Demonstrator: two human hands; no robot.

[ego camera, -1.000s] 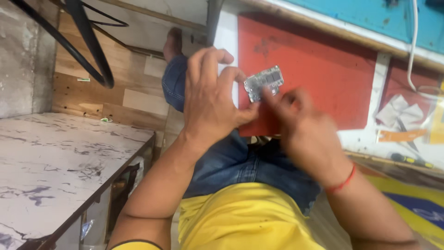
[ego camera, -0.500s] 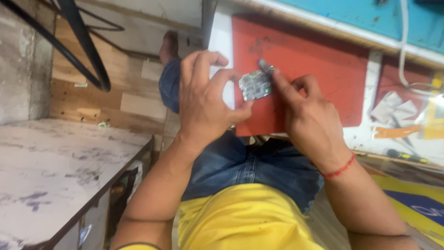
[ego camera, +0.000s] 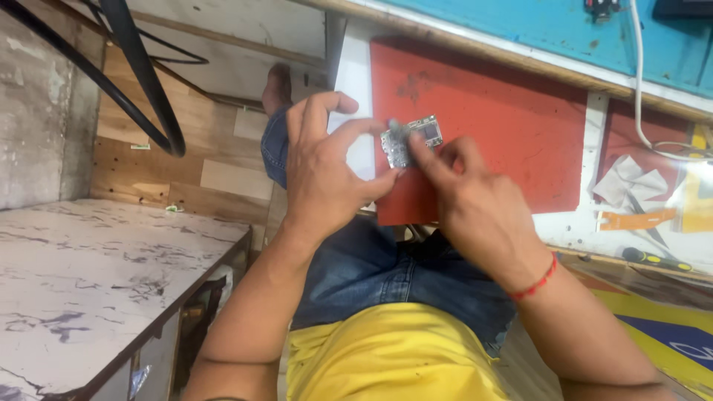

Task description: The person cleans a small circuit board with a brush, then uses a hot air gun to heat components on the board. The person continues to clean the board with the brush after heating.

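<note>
Left hand (ego camera: 327,178): thumb and fingertips clamped on the edges of a small circuit board (ego camera: 410,141), held up in front of the chest, above the lap. Remaining fingers spread and raised.

Right hand (ego camera: 475,208): index finger extended, tip pressed on the board's face near its left end; other fingers curled in. Whether the fingertip carried anything could not be told. A red thread (ego camera: 536,281) circled the right wrist.

Change over the last second: the board, first tilted up between both hands with the right fingers closed on its lower edge, was turned flatter and lower; the right hand's pinch gave way to a single pressing fingertip. Judgement: the left hand alone now carried the board, and the right had passed from holding to working on its surface. The board had not been set down.

Surroundings: board hovered in front of a red mat (ego camera: 505,126) on a white-edged bench. Crumpled paper (ego camera: 627,182) and a screwdriver (ego camera: 653,258) lay well to the right. A marbled table (ego camera: 89,275) stood to the left; black cables (ego camera: 141,89) hung above it.
</note>
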